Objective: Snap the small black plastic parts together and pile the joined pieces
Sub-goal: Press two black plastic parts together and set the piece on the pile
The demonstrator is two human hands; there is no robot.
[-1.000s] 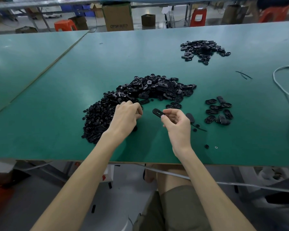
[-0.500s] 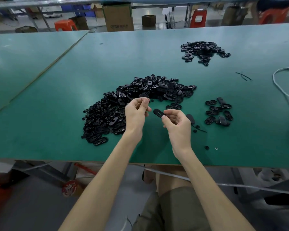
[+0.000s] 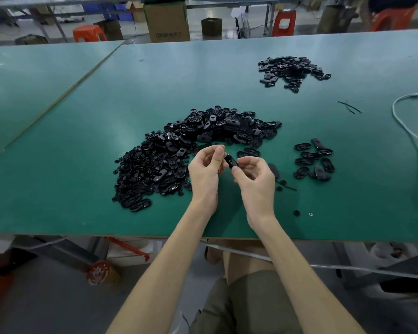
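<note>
Joining step, it seems: the right hand [image 3: 256, 182] has its grip clamped on a black part [image 3: 230, 162] above the near worktop [image 3: 58, 189]. The left hand [image 3: 204, 173] curls just beside it, and I cannot tell what it holds. Next, align and press.

The person wears olive-green shorts [image 3: 246, 307], creased across the thighs, with one knee [image 3: 241, 259] showing above them; left forearm [image 3: 169, 261] and right forearm [image 3: 295, 266] are both bare.

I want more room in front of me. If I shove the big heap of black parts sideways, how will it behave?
The big heap is loose separate pieces, so it would probably spread, not move whole. They look glossy and flat: likely to slide on the green table, not roll. The right hand pinches one black part, so probably light.
</note>
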